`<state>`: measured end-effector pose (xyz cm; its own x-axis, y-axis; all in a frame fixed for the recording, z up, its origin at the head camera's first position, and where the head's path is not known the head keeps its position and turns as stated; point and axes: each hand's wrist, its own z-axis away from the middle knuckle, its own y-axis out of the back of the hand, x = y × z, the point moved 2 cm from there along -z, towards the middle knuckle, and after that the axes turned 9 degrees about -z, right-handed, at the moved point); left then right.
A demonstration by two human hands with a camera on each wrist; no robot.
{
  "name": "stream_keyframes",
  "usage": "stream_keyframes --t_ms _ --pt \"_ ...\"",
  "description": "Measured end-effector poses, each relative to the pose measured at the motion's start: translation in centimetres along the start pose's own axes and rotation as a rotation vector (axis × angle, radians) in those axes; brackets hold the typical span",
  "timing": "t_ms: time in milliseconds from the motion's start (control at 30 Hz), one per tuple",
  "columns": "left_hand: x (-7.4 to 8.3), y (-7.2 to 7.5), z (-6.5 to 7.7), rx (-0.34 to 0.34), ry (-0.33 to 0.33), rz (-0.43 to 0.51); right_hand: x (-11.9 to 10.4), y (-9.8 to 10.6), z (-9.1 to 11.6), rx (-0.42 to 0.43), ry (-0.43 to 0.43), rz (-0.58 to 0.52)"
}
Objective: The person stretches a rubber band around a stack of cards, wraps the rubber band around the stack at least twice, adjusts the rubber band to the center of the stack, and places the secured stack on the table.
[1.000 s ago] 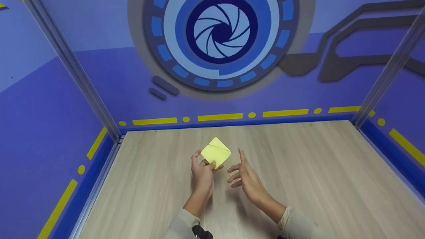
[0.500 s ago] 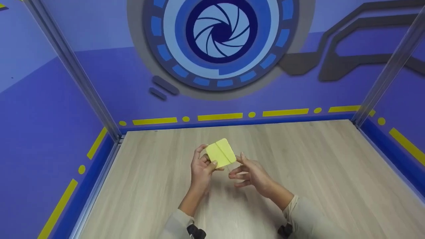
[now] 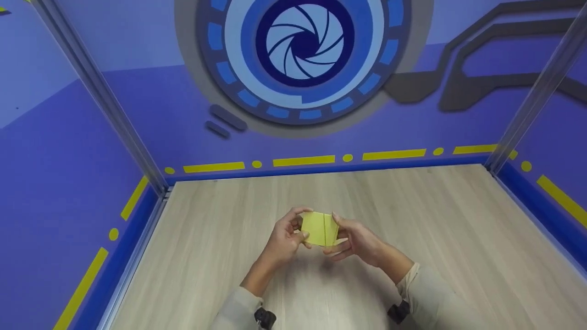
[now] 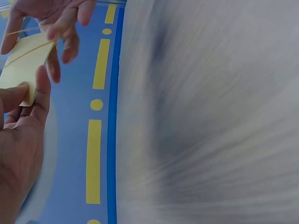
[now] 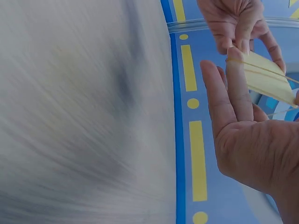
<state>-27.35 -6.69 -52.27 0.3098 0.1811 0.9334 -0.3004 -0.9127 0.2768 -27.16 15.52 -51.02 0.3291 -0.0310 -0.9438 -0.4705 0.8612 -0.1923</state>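
Observation:
My left hand (image 3: 283,237) pinches a square yellow paper pad (image 3: 313,228) by its left side, with the thumb on the face. A thin tan rubber band (image 4: 29,53) runs across the pad, nearer its right side. At that side, my right hand (image 3: 365,244) has bent fingers hooked in the band, its thumb and index finger by the pad's edge. A strand stands off the pad, stretched to the right fingers, in both wrist views. The pad is held above the table, and its back is hidden in the head view.
A wood-grain table (image 3: 220,215) lies beneath both hands. Blue printed panels (image 3: 275,142) with yellow dashes enclose its back and sides. Metal posts (image 3: 114,119) stand at the corners. Each wrist wears a black strap piece (image 3: 265,317).
The pad has turned and come lower and rightward with my left hand. My right hand, apart from the pad a second ago, has closed in on its right edge.

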Motion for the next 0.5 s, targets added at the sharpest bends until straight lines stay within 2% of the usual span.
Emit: stream_keyframes --t_ms 133,200,367,500 --pt "0.1 -0.1 0.1 -0.017 0.005 -0.017 0.2 0.2 0.0 0.050 0.001 0.073" --pt "-0.1 -0.3 0.2 0.002 0.000 0.003 0.4 0.2 -0.2 0.073 0.007 0.119" --pt "-0.8 -1.0 0.5 0.114 0.030 0.100 1.0 0.1 -0.6 0.166 0.088 0.179" --pt "-1.2 -1.5 0.3 0.215 0.085 0.183 1.7 -0.6 -0.5 0.249 0.166 0.077"
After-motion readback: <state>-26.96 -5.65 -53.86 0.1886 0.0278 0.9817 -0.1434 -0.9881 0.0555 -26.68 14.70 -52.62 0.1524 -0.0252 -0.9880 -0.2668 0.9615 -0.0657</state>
